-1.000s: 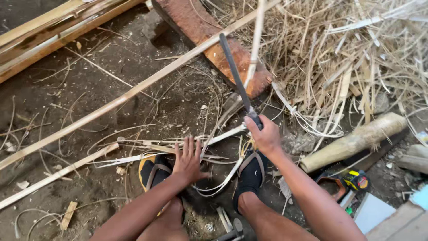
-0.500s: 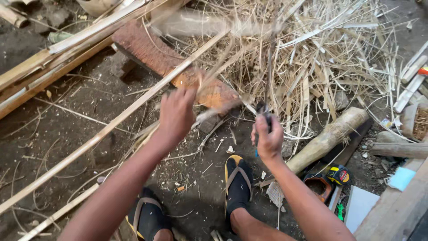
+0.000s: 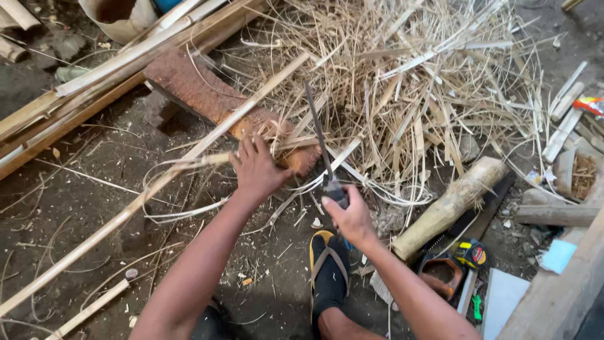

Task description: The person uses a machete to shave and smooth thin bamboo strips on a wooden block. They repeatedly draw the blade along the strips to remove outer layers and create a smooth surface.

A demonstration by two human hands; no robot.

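Nearest, a foot in a black sandal (image 3: 329, 277) rests on the dirt floor (image 3: 94, 208). Above it, the right hand (image 3: 350, 217) is closed firmly around the handle of a long dark blade (image 3: 316, 129), which points away, upright. Just beside, the left hand (image 3: 257, 169) presses down, fingers spread, on a thin bamboo strip (image 3: 189, 160) lying across the reddish wooden block (image 3: 207, 101). Beyond lies a heap of bamboo shavings (image 3: 409, 82).

Rough reddish wood block (image 3: 207, 101), dull metal blade (image 3: 318, 129)
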